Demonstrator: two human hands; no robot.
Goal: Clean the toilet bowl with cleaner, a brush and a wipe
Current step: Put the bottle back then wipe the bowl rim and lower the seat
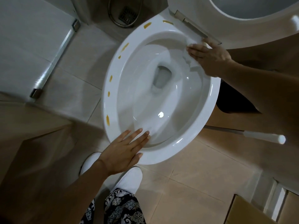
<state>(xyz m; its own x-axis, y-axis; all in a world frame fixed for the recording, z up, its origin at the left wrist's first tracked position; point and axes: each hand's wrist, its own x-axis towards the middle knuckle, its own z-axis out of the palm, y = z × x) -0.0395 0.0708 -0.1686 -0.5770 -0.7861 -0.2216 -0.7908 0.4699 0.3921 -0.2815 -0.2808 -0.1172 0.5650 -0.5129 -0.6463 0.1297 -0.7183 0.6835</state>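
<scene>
A white toilet bowl (pixel 208 101) fills the middle of the view, its seat and lid (pixel 252 23) raised at the top right. Several yellow-brown smears (pixel 107 120) dot the left rim. My right hand (pixel 208 56) presses a white wipe (pixel 187 46) flat against the back right of the rim, close to the hinge. My left hand (pixel 124 151) rests flat on the near rim with its fingers spread and holds nothing. A white handle with a metal shaft (pixel 265 136), perhaps the brush, lies on the floor right of the bowl.
Beige floor tiles surround the bowl. A glass shower door with a metal frame (pixel 53 62) stands at the left, with a floor drain (pixel 127 13) and hose behind it. Cardboard boxes (pixel 246 210) sit at the lower right. My white shoes (pixel 129 180) stand just before the bowl.
</scene>
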